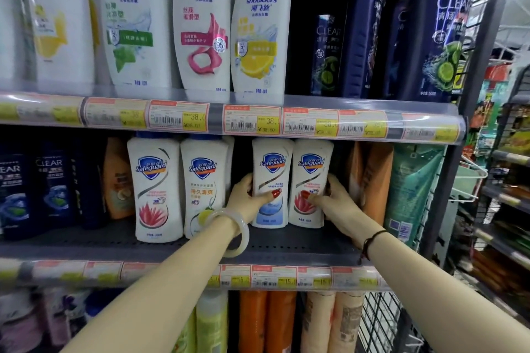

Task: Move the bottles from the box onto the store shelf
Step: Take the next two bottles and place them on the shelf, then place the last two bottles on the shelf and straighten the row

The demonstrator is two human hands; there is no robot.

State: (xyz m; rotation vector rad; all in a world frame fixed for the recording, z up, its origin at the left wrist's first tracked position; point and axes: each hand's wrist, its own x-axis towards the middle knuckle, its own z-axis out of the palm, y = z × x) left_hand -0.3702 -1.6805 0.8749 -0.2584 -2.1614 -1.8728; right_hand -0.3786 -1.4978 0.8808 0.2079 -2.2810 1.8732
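— Where are the bottles?
— Two white Safeguard bottles stand upright on the middle shelf (pixel 286 246), about midway along it and set back from its front edge. The blue-label bottle (pixel 271 169) is on the left, with the red-flower bottle (pixel 311 172) just beside it on the right.
— And the hands?
— The left hand (pixel 246 199) grips the blue-label bottle. Its fingers (pixel 247 180) curl round the bottle's left side and the thumb lies across the front. The right hand (pixel 334 203) grips the red-flower bottle from the right, fingers (pixel 333 182) clamped on that side and thumb on the label.
— Anything on the wrists?
— A pale bangle (pixel 239 233) on the left and a dark cord (pixel 371 241) on the right.
— What stands around them?
— Past a gap toward the shelf's left end, a pink-flower Safeguard bottle (pixel 156 189) and a lime Safeguard bottle (pixel 203 186) stand nearer the front edge. Beyond them are an orange pouch (pixel 117 180) and dark Clear bottles (pixel 53 189). Toward the right end, orange packs (pixel 372 180) stand just beside the right hand, then a green pouch (pixel 413 189). Price tags (pixel 266 278) line the front edge. The shelf above holds white Head & Shoulders bottles (pixel 202 23) and tall Clear bottles (pixel 447 31).
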